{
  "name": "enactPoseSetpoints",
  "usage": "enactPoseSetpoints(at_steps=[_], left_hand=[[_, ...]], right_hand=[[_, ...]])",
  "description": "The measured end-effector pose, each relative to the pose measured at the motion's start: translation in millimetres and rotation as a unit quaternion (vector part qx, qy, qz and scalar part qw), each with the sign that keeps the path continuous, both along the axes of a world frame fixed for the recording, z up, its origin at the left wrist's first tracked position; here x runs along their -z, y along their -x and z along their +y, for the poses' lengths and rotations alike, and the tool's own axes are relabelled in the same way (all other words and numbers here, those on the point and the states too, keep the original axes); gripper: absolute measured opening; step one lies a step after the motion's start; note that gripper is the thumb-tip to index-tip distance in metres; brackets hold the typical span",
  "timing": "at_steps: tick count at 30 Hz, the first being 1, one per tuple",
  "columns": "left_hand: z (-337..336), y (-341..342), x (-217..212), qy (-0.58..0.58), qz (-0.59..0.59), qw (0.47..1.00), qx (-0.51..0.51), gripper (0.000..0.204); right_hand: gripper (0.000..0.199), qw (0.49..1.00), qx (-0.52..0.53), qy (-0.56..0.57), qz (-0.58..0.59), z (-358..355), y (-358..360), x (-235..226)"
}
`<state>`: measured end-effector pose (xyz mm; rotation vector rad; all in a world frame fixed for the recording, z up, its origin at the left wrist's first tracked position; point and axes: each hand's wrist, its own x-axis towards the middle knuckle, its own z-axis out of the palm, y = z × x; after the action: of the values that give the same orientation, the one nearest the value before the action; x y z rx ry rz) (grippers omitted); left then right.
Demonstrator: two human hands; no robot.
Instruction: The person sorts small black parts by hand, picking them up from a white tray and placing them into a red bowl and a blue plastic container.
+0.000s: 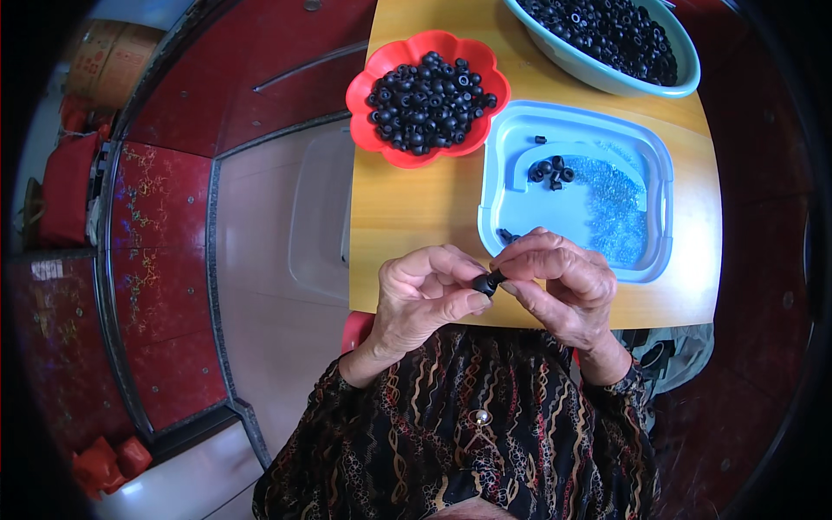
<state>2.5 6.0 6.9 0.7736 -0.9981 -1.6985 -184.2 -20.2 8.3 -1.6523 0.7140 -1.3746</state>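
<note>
My left hand (425,290) pinches a small, round black cap (482,285) between thumb and fingertips, above the near edge of the table. Against it, the fingertips of my right hand (563,282) grip a smaller black piece (497,276); whether the two are joined is hard to see. Just beyond my hands lies a light blue tray (529,217). Tiny clear-blue beads (611,208) spread over its right side. A cluster of black pieces (555,176) sits near its middle, and a few more black pieces (506,235) show beside my right fingertips.
A red flower-shaped bowl (360,91) full of round black caps (425,100) stands at the far left of the wooden table (416,208). At the far right is a teal basin (598,78) heaped with black pieces. Dark red cabinets (165,234) line the left side.
</note>
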Motion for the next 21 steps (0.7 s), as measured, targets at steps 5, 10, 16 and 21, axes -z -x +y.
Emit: enactPoseSetpoints(at_steps=[5, 10, 16, 21], left_hand=[[-1.8, -0.2, 0.0, 0.009, 0.002, 1.000, -0.002, 0.020], [-1.8, 0.1, -0.4, 0.006, 0.002, 1.000, -0.002, 0.020], [-2.3, -0.1, 0.9, 0.007, -0.002, 1.000, -0.003, 0.021], [-2.2, 0.0, 0.3, 0.009, -0.013, 1.000, -0.010, 0.020]], right_hand=[[0.014, 0.998, -0.006, -0.027, -0.053, -1.2, -1.2, 3.7], [0.013, 0.999, -0.016, -0.013, -0.030, -1.8, -0.1, 3.5], [0.010, 1.000, -0.019, -0.007, -0.020, -2.7, 0.2, 3.5], [0.009, 1.000, -0.010, -0.006, -0.019, -2.3, -0.5, 2.7]])
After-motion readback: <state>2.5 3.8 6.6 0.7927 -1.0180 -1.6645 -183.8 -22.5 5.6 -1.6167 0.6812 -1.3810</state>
